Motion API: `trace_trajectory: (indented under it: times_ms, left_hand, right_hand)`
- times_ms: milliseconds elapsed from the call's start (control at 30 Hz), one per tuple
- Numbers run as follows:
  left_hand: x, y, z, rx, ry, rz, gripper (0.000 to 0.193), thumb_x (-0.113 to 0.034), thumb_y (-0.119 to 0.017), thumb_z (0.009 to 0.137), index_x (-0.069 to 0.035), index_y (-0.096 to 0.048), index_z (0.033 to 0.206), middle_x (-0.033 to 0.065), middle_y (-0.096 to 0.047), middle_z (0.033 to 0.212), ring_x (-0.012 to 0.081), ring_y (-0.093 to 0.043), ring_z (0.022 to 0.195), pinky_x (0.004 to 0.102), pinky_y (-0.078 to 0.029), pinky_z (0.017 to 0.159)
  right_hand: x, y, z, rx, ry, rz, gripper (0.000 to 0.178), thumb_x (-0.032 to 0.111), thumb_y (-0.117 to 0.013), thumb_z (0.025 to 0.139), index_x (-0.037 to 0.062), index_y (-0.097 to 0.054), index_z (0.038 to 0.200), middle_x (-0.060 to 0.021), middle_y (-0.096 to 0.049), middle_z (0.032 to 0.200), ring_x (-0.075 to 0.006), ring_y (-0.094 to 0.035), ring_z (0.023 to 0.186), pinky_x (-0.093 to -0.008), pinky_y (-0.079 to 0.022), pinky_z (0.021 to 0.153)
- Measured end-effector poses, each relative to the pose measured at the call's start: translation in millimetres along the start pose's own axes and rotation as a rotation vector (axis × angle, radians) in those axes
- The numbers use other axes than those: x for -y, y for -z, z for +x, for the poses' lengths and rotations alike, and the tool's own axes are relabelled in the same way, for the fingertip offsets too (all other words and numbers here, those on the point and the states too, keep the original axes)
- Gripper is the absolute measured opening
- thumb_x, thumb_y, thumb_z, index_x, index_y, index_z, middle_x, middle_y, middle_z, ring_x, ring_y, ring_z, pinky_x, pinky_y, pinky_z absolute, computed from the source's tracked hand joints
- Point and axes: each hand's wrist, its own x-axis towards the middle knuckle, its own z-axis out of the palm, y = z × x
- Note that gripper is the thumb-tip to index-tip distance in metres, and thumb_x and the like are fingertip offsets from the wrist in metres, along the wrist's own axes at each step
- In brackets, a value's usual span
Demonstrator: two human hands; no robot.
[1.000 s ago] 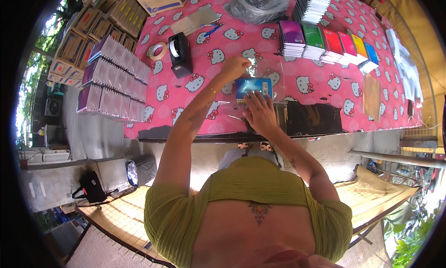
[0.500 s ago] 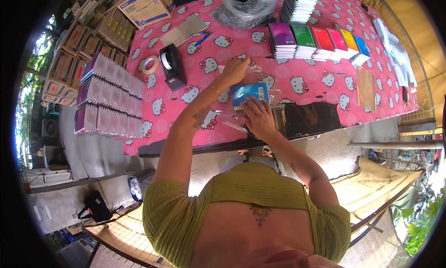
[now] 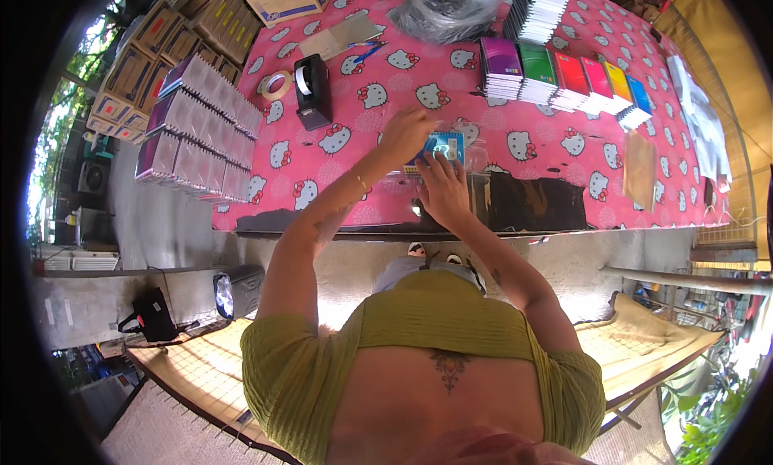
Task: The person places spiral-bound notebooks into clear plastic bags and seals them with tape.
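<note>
A person in an olive-green ribbed top (image 3: pixel 447 314) stands at the near edge of a pink worktop (image 3: pixel 439 72) printed with white cartoon cats, both bare hands on a small blue spiral notebook (image 3: pixel 453 145) and its surroundings. The notebook lies inward of the middle of the near edge, on a sheet of clear plastic (image 3: pixel 480 152) that shows past its right side. The right hand (image 3: pixel 445 193) rests across the notebook's lower part, fingers apart and laid nearly flat. The left hand (image 3: pixel 407 135) is at the notebook's upper left corner, fingers curled in close; from here one cannot tell whether they grip the plastic.

Toward the worktop's left edge sit a black tape dispenser (image 3: pixel 316 103) and a roll of tape (image 3: pixel 275 86), with blue pens (image 3: pixel 369 53) farther off. Stacks of plastic-wrapped notebooks (image 3: pixel 193 135) rise by the left edge. A clear plastic bag (image 3: pixel 443 18) lies near the far edge; right of it, small stacks of notebooks (image 3: pixel 570 77) run from purple to blue. A flat brown board (image 3: pixel 640 173) lies near the right edge, white sheets (image 3: pixel 696 115) along it.
</note>
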Motion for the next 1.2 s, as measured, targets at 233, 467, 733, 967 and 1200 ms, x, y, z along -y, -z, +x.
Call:
trace_trajectory:
  times_ms: [233, 467, 733, 967, 1200]
  left_hand:
    - [-46.3, -7.1, -42.1, -0.227, 0.011, 0.069, 0.011, -0.006, -0.066, 0.081, -0.006, -0.070, 0.091, 0.0086, -0.064, 0.091, 0.0280, -0.063, 0.094, 0.0406, -0.052, 0.079]
    - [-42.1, -18.0, -39.6, -0.086, 0.126, -0.175, 0.010, -0.010, -0.062, 0.089, -0.004, -0.070, 0.092, 0.0116, -0.066, 0.087, 0.0311, -0.066, 0.078, 0.0399, -0.054, 0.070]
    - [-40.2, -6.9, -36.5, 0.070, 0.263, -0.128, 0.015, -0.011, -0.063, 0.087, -0.006, -0.072, 0.098, 0.0101, -0.069, 0.095, 0.0278, -0.068, 0.089, 0.0425, -0.051, 0.090]
    - [-88.3, -11.1, -46.5, -0.257, 0.126, 0.351, 0.018, -0.009, -0.062, 0.080, -0.006, -0.068, 0.097, 0.0115, -0.057, 0.119, 0.0290, -0.051, 0.121, 0.0523, -0.031, 0.114]
    - [-65.3, -39.6, -57.6, -0.181, 0.137, 0.246, 0.019, -0.006, -0.063, 0.077, -0.005, -0.068, 0.095, 0.0102, -0.058, 0.101, 0.0287, -0.057, 0.102, 0.0458, -0.045, 0.097]
  right_hand:
    - [-1.6, -6.9, -4.4, -0.008, 0.045, -0.020, 0.047, 0.020, -0.068, 0.083, 0.0092, -0.058, 0.128, -0.0126, -0.052, 0.139, -0.0300, -0.043, 0.137, -0.0582, -0.031, 0.111]
    - [-8.8, -7.7, -3.8, 0.025, 0.060, -0.048, 0.045, 0.020, -0.067, 0.085, 0.0086, -0.059, 0.128, -0.0103, -0.052, 0.138, -0.0295, -0.043, 0.137, -0.0606, -0.030, 0.109]
    - [-35.4, 2.7, 9.9, -0.092, -0.227, 0.554, 0.033, 0.008, -0.065, 0.081, 0.0069, -0.060, 0.113, -0.0155, -0.058, 0.109, -0.0351, -0.056, 0.112, -0.0541, -0.038, 0.101]
    - [-97.9, 20.0, 99.2, 0.143, 0.001, -0.059, 0.023, 0.010, -0.064, 0.082, 0.0122, -0.064, 0.104, -0.0095, -0.065, 0.104, -0.0349, -0.062, 0.097, -0.0463, -0.048, 0.080]
    - [-80.5, 40.0, 126.2, 0.078, -0.016, 0.259, 0.029, 0.017, -0.066, 0.085, 0.0148, -0.065, 0.114, -0.0073, -0.065, 0.117, -0.0329, -0.062, 0.108, -0.0496, -0.048, 0.090]
